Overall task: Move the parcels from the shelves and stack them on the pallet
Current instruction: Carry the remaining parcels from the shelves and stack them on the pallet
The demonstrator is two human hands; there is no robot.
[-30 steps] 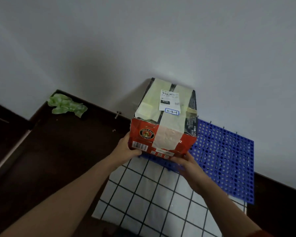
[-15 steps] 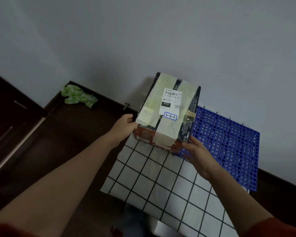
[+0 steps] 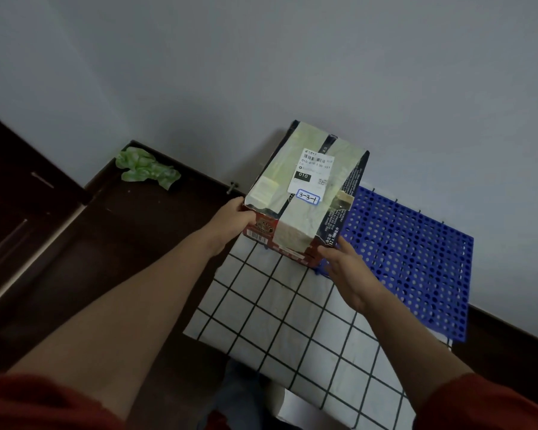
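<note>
While my left hand (image 3: 230,225) and right hand (image 3: 345,265) both grip the box (image 3: 305,193) by its sides, it is at the blue pallet's (image 3: 416,259) left end. If I let go too early, it could tip off that edge.

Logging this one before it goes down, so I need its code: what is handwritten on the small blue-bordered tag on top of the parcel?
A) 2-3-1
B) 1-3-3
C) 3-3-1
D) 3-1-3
C: the tag on top of the parcel, at the near corner of the white shipping label, reads 3-3-1.
</note>
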